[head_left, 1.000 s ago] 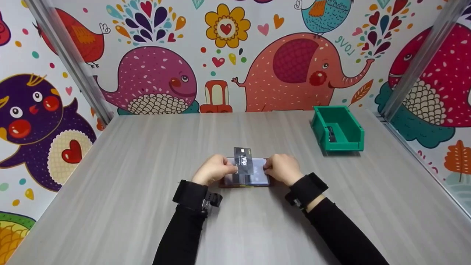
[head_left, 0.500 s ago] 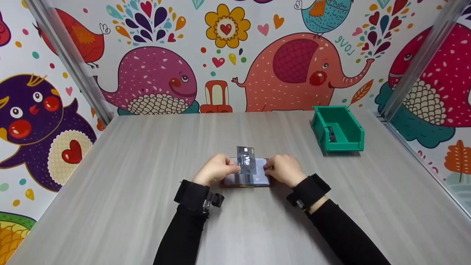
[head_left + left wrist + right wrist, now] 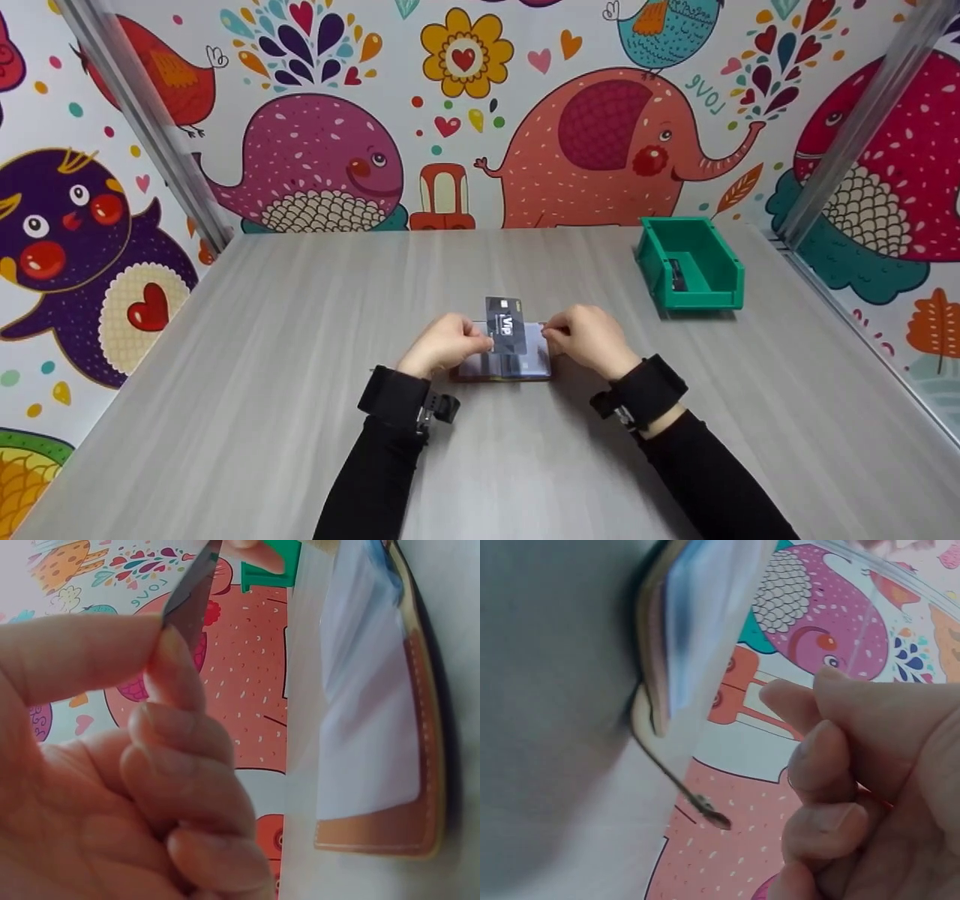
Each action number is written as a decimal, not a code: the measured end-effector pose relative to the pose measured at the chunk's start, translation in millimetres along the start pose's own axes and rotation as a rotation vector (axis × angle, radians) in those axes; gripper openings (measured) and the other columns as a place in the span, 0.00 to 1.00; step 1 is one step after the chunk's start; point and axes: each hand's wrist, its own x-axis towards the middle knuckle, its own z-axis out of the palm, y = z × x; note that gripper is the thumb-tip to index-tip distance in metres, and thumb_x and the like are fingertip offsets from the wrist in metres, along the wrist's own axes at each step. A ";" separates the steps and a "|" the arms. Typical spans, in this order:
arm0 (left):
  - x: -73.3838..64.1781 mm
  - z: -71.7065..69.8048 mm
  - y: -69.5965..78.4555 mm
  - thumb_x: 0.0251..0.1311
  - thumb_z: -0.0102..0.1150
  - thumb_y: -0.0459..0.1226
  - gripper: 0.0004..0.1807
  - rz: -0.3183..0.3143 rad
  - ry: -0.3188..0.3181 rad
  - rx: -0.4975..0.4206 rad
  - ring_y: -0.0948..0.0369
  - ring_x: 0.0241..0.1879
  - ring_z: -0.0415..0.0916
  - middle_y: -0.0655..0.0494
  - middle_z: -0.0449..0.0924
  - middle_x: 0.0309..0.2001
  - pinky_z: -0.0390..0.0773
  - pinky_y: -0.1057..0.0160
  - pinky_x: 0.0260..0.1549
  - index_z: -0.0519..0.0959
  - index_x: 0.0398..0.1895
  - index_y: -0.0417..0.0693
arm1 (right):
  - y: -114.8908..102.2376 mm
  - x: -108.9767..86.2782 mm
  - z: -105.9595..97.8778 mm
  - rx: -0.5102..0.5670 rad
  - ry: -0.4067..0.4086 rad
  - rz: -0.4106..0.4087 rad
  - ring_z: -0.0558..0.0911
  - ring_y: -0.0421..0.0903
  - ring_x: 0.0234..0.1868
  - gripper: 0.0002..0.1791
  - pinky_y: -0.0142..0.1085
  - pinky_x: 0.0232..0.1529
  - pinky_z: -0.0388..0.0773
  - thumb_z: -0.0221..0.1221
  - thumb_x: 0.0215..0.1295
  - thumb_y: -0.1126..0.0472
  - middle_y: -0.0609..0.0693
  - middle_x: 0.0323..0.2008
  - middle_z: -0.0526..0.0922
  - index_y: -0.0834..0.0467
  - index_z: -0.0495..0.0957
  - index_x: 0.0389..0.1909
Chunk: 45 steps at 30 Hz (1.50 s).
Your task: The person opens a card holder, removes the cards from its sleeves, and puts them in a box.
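My left hand pinches a dark grey bank card marked "Vip" between thumb and index finger. The card stands nearly upright above an open brown card holder with translucent plastic sleeves, which lies on the table. In the left wrist view the card shows almost edge-on. My right hand hovers by the holder's right side, its fingers loosely curled. Seen from the right wrist, nothing is between its thumb and fingers, and the holder's sleeves are apart from them.
A green plastic bin stands at the back right of the table, with a small dark item inside. Cartoon-printed panels close off the back and both sides, joined by metal posts.
The card in my left hand has shifted slightly right over the holder. My right hand has lifted off the holder's right page and moved a little to the right.
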 end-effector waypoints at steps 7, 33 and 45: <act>-0.2 3.0 2.9 0.59 0.64 0.36 0.20 0.011 0.005 -0.009 0.66 0.15 0.58 0.64 0.61 0.14 0.58 0.68 0.16 0.68 0.12 0.53 | -5.7 -4.5 -3.2 0.026 0.057 -0.005 0.77 0.45 0.29 0.09 0.43 0.33 0.75 0.67 0.63 0.57 0.48 0.26 0.80 0.58 0.87 0.29; 0.2 13.8 5.8 0.59 0.62 0.35 0.22 0.095 0.001 -0.070 0.68 0.12 0.55 0.65 0.58 0.13 0.54 0.69 0.14 0.65 0.11 0.54 | -13.5 -12.8 1.4 0.106 0.058 -0.048 0.73 0.43 0.27 0.11 0.40 0.31 0.71 0.68 0.63 0.55 0.46 0.24 0.76 0.57 0.85 0.24; 2.6 19.7 6.1 0.58 0.62 0.35 0.24 0.129 0.035 -0.018 0.68 0.13 0.54 0.66 0.57 0.12 0.53 0.69 0.15 0.63 0.09 0.55 | -13.8 -14.3 1.3 0.074 0.080 -0.032 0.71 0.43 0.26 0.12 0.40 0.29 0.69 0.68 0.62 0.56 0.46 0.23 0.75 0.57 0.84 0.23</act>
